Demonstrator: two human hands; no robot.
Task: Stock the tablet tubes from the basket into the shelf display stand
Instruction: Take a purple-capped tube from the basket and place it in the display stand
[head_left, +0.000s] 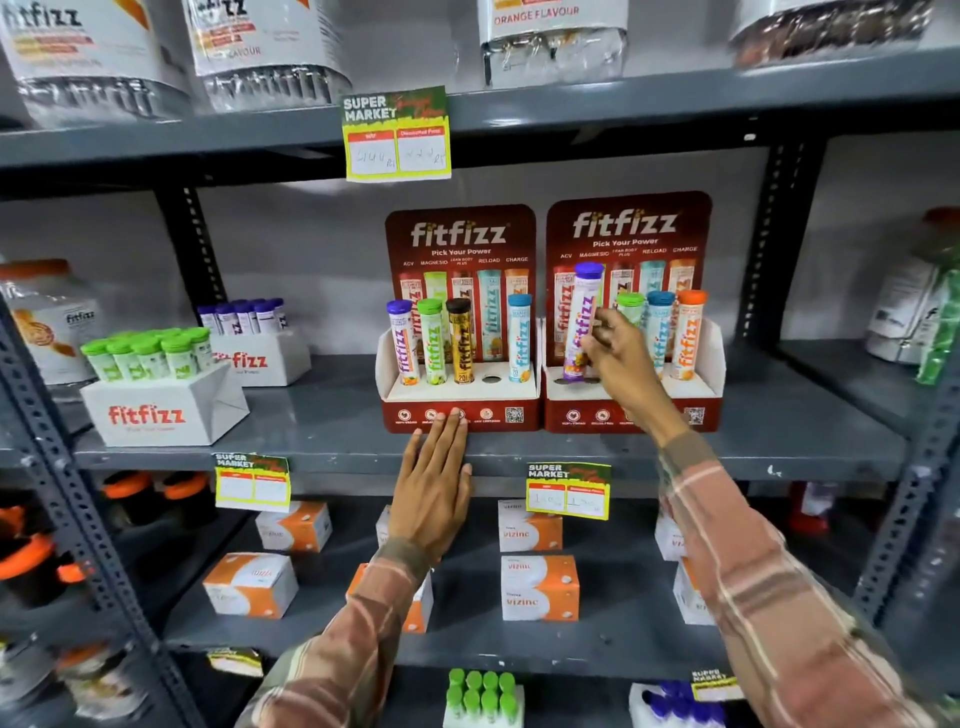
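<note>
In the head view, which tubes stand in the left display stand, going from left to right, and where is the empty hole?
Purple-capped tube → green-capped tube → black-capped tube → empty hole → blue-capped tube.

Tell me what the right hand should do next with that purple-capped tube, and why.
Probably lower it straight down into a hole. The right hand holds the purple-capped tube raised and slightly tilted over the left end of the right display stand, where empty holes show beside its base. The left hand lies flat on the shelf edge, fingertips at the left stand.
</note>
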